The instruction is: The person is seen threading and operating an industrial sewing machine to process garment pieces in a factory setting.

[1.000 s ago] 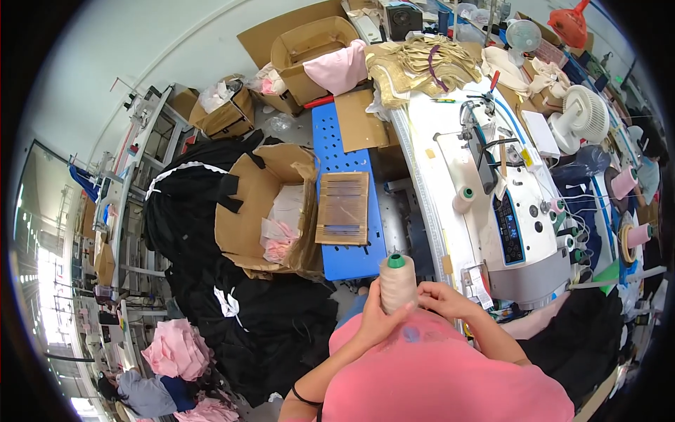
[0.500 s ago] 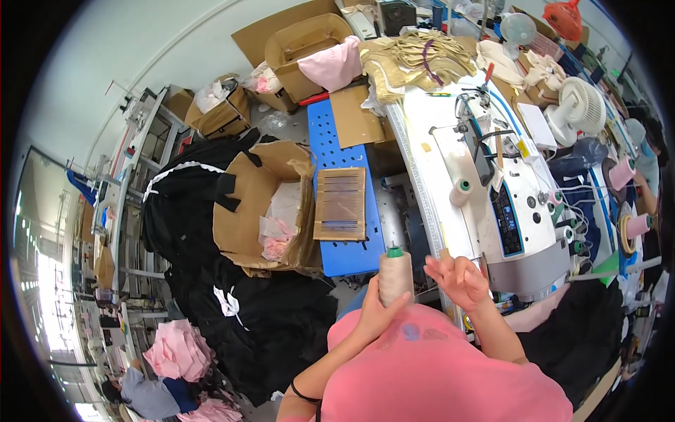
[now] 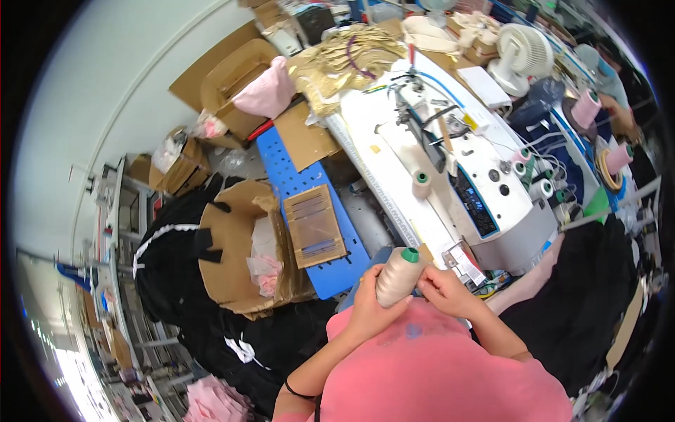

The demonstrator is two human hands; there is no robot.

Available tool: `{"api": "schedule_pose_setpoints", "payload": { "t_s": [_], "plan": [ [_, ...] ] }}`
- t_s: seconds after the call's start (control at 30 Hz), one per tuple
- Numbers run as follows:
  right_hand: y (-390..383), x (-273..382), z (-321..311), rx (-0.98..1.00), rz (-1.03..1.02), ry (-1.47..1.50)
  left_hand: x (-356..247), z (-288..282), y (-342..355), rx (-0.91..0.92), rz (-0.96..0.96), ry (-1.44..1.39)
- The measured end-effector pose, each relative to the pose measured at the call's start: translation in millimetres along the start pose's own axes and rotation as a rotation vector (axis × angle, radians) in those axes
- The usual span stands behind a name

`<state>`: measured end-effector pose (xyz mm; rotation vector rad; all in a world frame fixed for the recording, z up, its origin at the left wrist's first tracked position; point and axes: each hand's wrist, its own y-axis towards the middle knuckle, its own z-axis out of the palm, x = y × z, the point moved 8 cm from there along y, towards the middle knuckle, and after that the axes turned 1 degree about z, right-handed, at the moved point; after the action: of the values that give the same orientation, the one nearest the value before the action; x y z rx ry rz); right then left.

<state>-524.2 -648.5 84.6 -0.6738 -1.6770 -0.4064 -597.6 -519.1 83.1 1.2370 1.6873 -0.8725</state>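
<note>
Just beyond the near end of the blue bench (image 3: 344,219), the person's left hand (image 3: 369,309) is wrapped around a cream thread cone (image 3: 399,280), while the right hand (image 3: 448,290) has its fingertips drawn together just beside it; whether they pinch thread cannot be told. Left of the bench, a cardboard box (image 3: 226,239) contains pale pink pieces (image 3: 266,276); to its right, a narrow gap runs along the white table (image 3: 362,119), whose label (image 3: 465,263) is too small to read.
</note>
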Motion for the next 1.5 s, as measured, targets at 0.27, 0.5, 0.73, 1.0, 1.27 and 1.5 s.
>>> {"api": "schedule_pose_setpoints", "payload": {
  "t_s": [0.27,0.5,0.73,1.0,1.27,1.5],
  "plan": [
    [4.8,-13.9,-10.7,-0.169,0.007,0.629,-66.9,-2.4,64.1,0.316,0.244,0.214],
    [23.5,-39.4,-55.9,-0.754,0.249,0.8,-77.6,8.3,150.9,0.61,0.427,-0.067],
    [89.1,-7.1,-96.1,-0.897,0.084,0.781,-65.1,-22.1,261.6,0.818,0.321,-0.294],
    [135.9,46.1,-84.4,-0.853,0.266,0.379,-39.3,-25.3,301.7,1.0,0.025,-0.483],
    [83.5,37.9,-89.7,-1.411,0.041,0.34,-30.0,-2.5,292.9,1.053,-0.198,-0.562],
    [34.6,35.7,-79.4,-1.449,-0.044,0.129,-23.0,7.8,255.1,1.092,-0.299,-0.58]
  ]
}}
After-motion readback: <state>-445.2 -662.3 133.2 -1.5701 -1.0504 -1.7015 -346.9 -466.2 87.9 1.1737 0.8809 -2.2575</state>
